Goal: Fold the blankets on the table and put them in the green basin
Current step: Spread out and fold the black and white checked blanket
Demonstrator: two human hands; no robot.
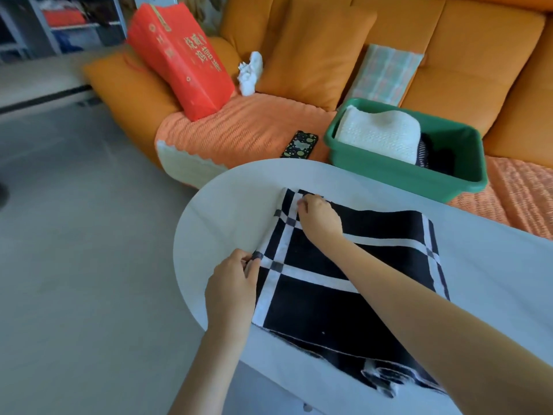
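A black blanket with white stripes (374, 283) lies partly folded on the white oval table (227, 211), one end hanging over the near edge. My left hand (232, 290) pinches its near-left corner. My right hand (318, 218) pinches the far-left corner. The green basin (398, 170) stands on the sofa just beyond the table, holding a folded white blanket (380, 134) and a dark folded one (423, 155) beside it.
An orange sofa (463, 55) with cushions runs behind the table. On it lie a phone (299, 144), a red box (179, 59), a white toy (250, 71) and a checked folded cloth (386, 74). Grey floor spreads to the left.
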